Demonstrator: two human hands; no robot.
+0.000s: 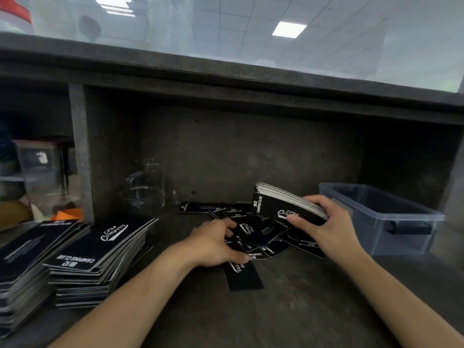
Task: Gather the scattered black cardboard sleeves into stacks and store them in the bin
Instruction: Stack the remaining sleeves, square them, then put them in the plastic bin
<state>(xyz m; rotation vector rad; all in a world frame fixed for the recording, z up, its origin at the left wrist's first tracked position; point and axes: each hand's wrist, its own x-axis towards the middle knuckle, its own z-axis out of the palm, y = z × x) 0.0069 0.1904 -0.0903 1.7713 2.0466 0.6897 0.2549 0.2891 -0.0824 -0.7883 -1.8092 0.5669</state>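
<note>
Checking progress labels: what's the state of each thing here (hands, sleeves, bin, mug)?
right hand: grips held stack, lifted off the counter
held stack: squared, tilted, above the loose sleeves
left hand: fingers curled on loose sleeves
loose sleeves: scattered, overlapping on counter
side stacks: two, resting at left
bin: open, no sleeves seen inside
mug: upright, looks empty

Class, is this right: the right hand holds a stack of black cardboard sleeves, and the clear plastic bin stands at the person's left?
No. The head view shows the clear plastic bin at the person's right, not left; the right hand does hold the stack of black cardboard sleeves.
</note>
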